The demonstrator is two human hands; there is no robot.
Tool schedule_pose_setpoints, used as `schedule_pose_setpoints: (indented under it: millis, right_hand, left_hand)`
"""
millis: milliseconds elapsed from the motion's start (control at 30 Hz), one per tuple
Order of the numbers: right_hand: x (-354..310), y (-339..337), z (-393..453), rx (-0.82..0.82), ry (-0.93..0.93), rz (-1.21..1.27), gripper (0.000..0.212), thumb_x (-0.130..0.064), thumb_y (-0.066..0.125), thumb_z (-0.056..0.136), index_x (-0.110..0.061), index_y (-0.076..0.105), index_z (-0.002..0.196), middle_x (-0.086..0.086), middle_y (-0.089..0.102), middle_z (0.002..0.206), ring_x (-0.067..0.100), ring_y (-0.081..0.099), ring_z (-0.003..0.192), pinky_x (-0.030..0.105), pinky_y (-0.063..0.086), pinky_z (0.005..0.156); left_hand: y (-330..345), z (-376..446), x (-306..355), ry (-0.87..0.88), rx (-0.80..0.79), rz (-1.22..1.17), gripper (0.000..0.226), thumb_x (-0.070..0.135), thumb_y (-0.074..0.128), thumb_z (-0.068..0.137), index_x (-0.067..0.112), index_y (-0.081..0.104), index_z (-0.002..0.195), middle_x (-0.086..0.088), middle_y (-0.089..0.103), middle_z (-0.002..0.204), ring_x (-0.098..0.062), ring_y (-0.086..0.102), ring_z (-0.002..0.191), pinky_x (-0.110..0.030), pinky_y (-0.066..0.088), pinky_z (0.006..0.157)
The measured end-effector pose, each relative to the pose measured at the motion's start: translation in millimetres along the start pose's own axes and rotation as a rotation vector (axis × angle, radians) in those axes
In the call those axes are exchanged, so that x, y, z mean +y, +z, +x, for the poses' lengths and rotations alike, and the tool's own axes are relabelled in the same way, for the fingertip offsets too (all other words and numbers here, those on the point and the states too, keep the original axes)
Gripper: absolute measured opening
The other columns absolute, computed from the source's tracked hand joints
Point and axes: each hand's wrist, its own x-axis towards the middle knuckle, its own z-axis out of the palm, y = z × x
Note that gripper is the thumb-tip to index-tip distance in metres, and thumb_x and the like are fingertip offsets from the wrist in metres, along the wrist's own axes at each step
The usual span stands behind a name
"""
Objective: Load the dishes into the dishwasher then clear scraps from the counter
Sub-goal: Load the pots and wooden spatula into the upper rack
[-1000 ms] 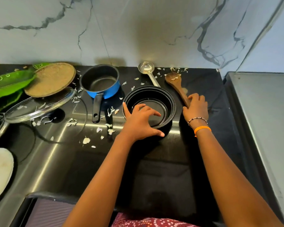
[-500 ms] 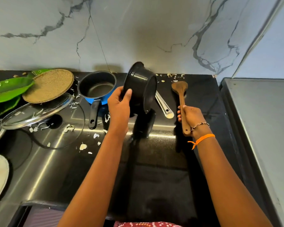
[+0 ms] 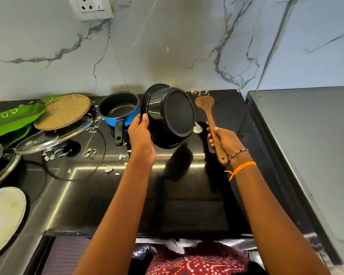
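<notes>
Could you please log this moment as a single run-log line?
left hand: grips rim of black round metal bowl, lifted, base toward camera | right hand: holds brown wooden spatula | scraps on black counter

The near centre of the desk (image 3: 187, 205) is found unobstructed, giving open passage from the front edge. The left half is blocked by a blue saucepan (image 3: 118, 109), a glass lid (image 3: 54, 135), a woven mat (image 3: 63, 112), a white plate (image 3: 2, 217) and scattered scraps (image 3: 89, 152). Above the middle, room is taken by a raised black pot (image 3: 171, 116) and an upright wooden spatula (image 3: 211, 124). The right flank is bounded by a grey appliance top (image 3: 306, 155).
</notes>
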Motion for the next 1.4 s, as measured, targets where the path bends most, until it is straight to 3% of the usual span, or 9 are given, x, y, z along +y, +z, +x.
schedule_pose_setpoints:
  millis: [300, 533, 667, 767, 867, 967, 1200, 1333, 1400]
  right_hand:
    - [40, -46, -144, 0.077, -0.153, 0.06, 0.03, -0.016, 0.031, 0.101, -0.007, 0.059, 0.106, 0.004, 0.054, 0.072, 0.005, 0.051, 0.042, 0.016, 0.046, 0.043]
    - [104, -108, -274, 0.237, -0.131, 0.095, 0.034, -0.02, 0.027, 0.101, -0.012, 0.058, 0.088, -0.005, 0.045, 0.046, 0.005, 0.034, 0.032, 0.014, 0.029, 0.034]
    - [136, -148, -331, 0.346, -0.119, 0.136, 0.025, -0.023, 0.039, 0.098, -0.016, 0.046, 0.075, -0.008, 0.037, 0.039, 0.004, 0.027, 0.028, 0.012, 0.024, 0.034]
    - [158, -176, -367, 0.447, -0.126, 0.159, 0.027, -0.013, 0.045, 0.096, -0.015, 0.041, 0.069, -0.01, 0.035, 0.037, 0.004, 0.028, 0.027, 0.011, 0.026, 0.033]
    - [176, -211, -396, 0.524, -0.117, 0.235, 0.014, -0.007, 0.045, 0.095, -0.014, 0.051, 0.083, -0.01, 0.037, 0.039, 0.001, 0.029, 0.028, 0.011, 0.027, 0.032]
    - [192, -244, -412, 0.616, -0.077, 0.279, 0.011, -0.004, 0.045, 0.094, -0.011, 0.053, 0.089, -0.007, 0.042, 0.049, 0.0, 0.03, 0.029, 0.01, 0.027, 0.031]
    - [210, -341, -424, 0.672, 0.152, 0.196, 0.015, 0.004, 0.04, 0.092, -0.001, 0.051, 0.101, 0.006, 0.044, 0.054, 0.001, 0.034, 0.026, 0.011, 0.029, 0.03]
    - [218, -398, -420, 0.585, 0.217, -0.035, 0.021, 0.004, 0.042, 0.092, 0.002, 0.053, 0.11, 0.01, 0.048, 0.062, 0.001, 0.042, 0.029, 0.013, 0.034, 0.032]
    - [230, -420, -415, 0.562, 0.23, -0.137, 0.024, 0.004, 0.044, 0.091, 0.007, 0.052, 0.114, 0.01, 0.049, 0.061, 0.0, 0.044, 0.031, 0.011, 0.034, 0.034]
  left_hand:
    - [-20, -102, -6, 0.088, -0.313, 0.157, 0.014, 0.017, 0.051, 0.094, 0.016, 0.062, 0.084, -0.002, 0.063, 0.083, -0.014, 0.06, 0.081, -0.023, 0.052, 0.07]
    - [-21, -206, -47, 0.029, -0.464, 0.17, 0.02, 0.013, 0.051, 0.094, 0.014, 0.057, 0.074, -0.001, 0.052, 0.07, -0.012, 0.047, 0.068, -0.02, 0.043, 0.062]
    - [-18, -257, -69, -0.219, -0.561, 0.236, 0.025, 0.014, 0.05, 0.094, 0.018, 0.052, 0.069, 0.01, 0.054, 0.056, -0.001, 0.049, 0.048, -0.012, 0.04, 0.049]
    - [-14, -278, -95, -0.538, -0.735, 0.184, 0.02, 0.022, 0.043, 0.097, 0.016, 0.062, 0.092, 0.002, 0.068, 0.082, -0.008, 0.064, 0.071, -0.022, 0.051, 0.068]
    - [-4, -302, -123, -0.701, -0.815, 0.203, 0.027, 0.022, 0.036, 0.1, 0.015, 0.062, 0.097, 0.005, 0.073, 0.074, -0.013, 0.064, 0.079, -0.029, 0.052, 0.076]
    - [9, -332, -153, -0.813, -0.775, 0.306, 0.026, 0.013, 0.032, 0.1, 0.014, 0.057, 0.089, -0.002, 0.07, 0.068, -0.02, 0.06, 0.074, -0.029, 0.052, 0.064]
    - [69, -401, -208, -0.836, -0.589, 0.435, 0.031, -0.003, 0.029, 0.098, 0.013, 0.056, 0.093, -0.006, 0.052, 0.078, -0.015, 0.061, 0.058, -0.044, 0.047, 0.078]
    - [98, -420, -244, -0.909, -0.357, 0.47, 0.038, 0.0, 0.027, 0.1, 0.01, 0.058, 0.118, -0.006, 0.06, 0.116, -0.029, 0.051, 0.115, -0.046, 0.034, 0.101]
    - [111, -425, -260, -0.986, -0.263, 0.413, 0.033, 0.008, 0.03, 0.101, 0.01, 0.062, 0.092, -0.011, 0.067, 0.109, -0.026, 0.046, 0.12, -0.045, 0.036, 0.096]
